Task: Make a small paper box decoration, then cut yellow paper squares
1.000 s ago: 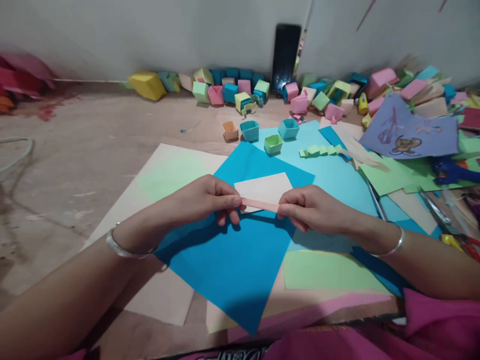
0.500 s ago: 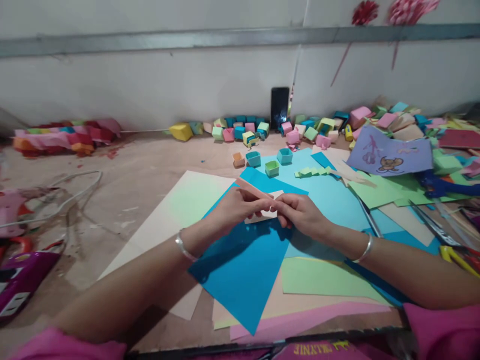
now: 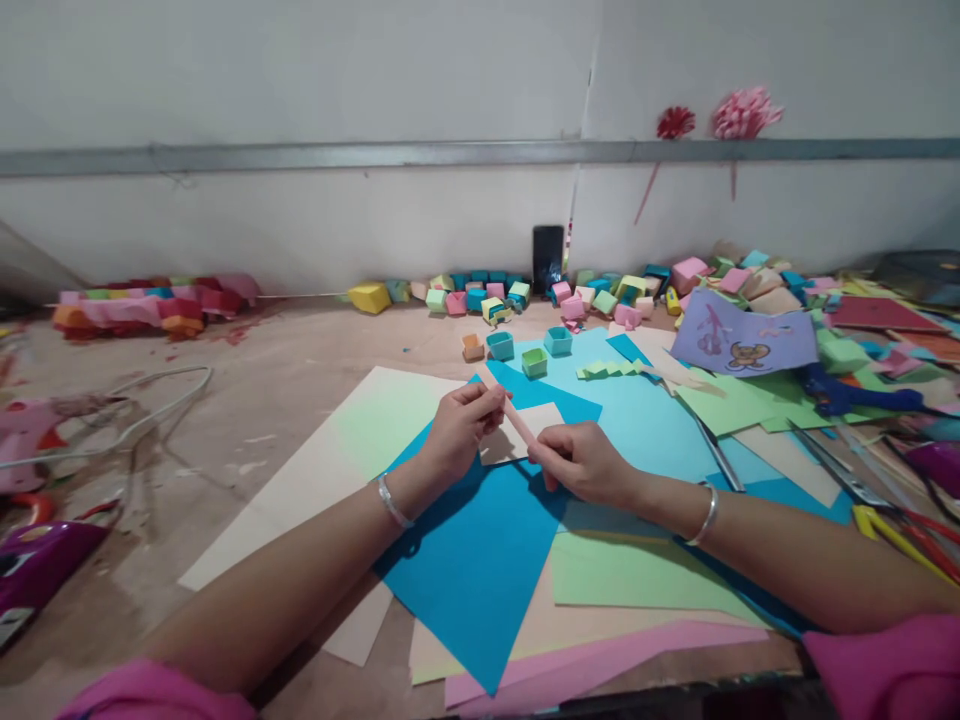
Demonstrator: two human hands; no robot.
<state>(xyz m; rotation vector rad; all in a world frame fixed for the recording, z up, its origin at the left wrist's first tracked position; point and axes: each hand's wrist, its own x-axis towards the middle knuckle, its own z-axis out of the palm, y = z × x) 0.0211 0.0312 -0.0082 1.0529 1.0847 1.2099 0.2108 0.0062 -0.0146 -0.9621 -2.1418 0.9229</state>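
Observation:
A narrow peach paper strip (image 3: 516,420) slants between my two hands. My left hand (image 3: 466,428) pinches it near its upper end, fingers closed. My right hand (image 3: 581,460) grips its lower end between thumb and bent fingers. Beneath the strip lies a small cream paper piece (image 3: 501,448), resting on a large blue paper sheet (image 3: 472,555). Just beyond my hands stand small open paper boxes: an orange one (image 3: 472,347), a green one (image 3: 534,362) and two teal ones, one of them a teal box (image 3: 558,341) at the right.
Small folded paper boxes (image 3: 480,298) line the wall, with a phone (image 3: 548,258) propped among them. Scissors (image 3: 847,480) and a metal blade-like tool (image 3: 720,455) lie at right. A purple drawn-on paper (image 3: 742,335) sits behind them. At left are a white cable (image 3: 150,385) and a purple tool (image 3: 49,560).
My hands have moved apart, the right one toward me, and the strip now slants more steeply with more of it showing. The camera view has tilted upward.

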